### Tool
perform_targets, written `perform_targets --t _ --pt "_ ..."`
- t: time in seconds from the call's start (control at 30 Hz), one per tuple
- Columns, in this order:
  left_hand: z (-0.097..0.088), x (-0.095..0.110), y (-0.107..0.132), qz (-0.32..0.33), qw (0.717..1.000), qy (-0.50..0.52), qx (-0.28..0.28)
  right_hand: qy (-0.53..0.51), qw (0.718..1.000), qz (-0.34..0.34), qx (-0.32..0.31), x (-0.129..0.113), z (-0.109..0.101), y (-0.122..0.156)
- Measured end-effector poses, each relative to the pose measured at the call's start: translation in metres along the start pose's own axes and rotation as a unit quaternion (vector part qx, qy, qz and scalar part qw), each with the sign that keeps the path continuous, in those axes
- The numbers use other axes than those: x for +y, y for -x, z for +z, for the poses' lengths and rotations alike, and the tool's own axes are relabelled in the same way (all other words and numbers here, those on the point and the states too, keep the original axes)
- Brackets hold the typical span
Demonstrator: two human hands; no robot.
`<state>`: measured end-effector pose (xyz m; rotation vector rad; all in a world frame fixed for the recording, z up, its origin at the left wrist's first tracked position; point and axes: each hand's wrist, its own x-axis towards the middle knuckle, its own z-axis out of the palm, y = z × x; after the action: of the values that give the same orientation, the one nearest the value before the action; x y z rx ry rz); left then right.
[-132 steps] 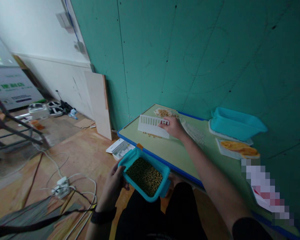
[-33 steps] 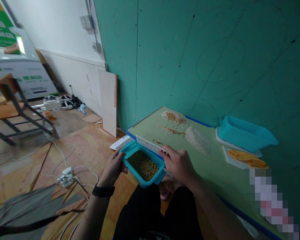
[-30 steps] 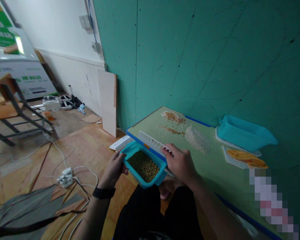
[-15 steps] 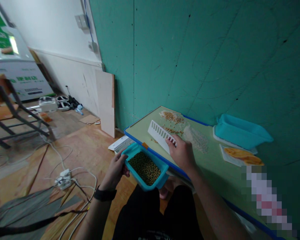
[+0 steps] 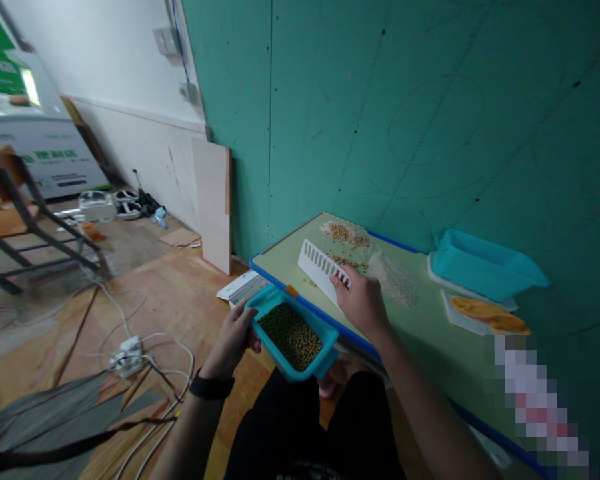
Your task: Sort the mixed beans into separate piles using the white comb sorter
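Observation:
My left hand [image 5: 234,335] grips the near end of a teal tray [image 5: 263,304] filled with green beans [image 5: 291,337], held just below the front edge of the green table [image 5: 430,343]. My right hand [image 5: 360,301] is closed on a white slotted plastic scraper [image 5: 319,265], standing on edge on the table top. Beyond the scraper lie a patch of yellow beans [image 5: 346,233], a thin scatter of beans [image 5: 349,261] and a pile of white rice [image 5: 395,280].
A second teal tray [image 5: 485,265] rests on a white lid at the table's back right, with a white tray of orange pieces [image 5: 485,315] in front. A wooden board [image 5: 213,200] leans on the green wall. Cables and a power strip [image 5: 129,353] lie on the floor.
My right hand has carried the scraper from the rim of the bean tray back up onto the table, toward the yellow beans. The left hand keeps the tray at the table edge.

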<state>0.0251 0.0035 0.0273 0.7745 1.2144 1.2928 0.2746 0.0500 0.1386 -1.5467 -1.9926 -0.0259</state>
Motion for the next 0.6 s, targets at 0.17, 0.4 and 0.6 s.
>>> perform_targets --t 0.17,0.4,0.6 --pt "0.0 0.0 0.001 0.004 1.0 -0.002 0.0 0.005 1.0 -0.012 -0.019 -0.003 0.0 -0.002" --pt "-0.005 0.0 -0.009 -0.01 1.0 0.002 0.003 -0.026 0.997 -0.052 -0.054 -0.004 -0.007 0.009" --pt "-0.006 0.001 -0.009 -0.013 1.0 0.003 0.003 -0.079 0.992 -0.082 -0.045 -0.001 -0.018 0.032"
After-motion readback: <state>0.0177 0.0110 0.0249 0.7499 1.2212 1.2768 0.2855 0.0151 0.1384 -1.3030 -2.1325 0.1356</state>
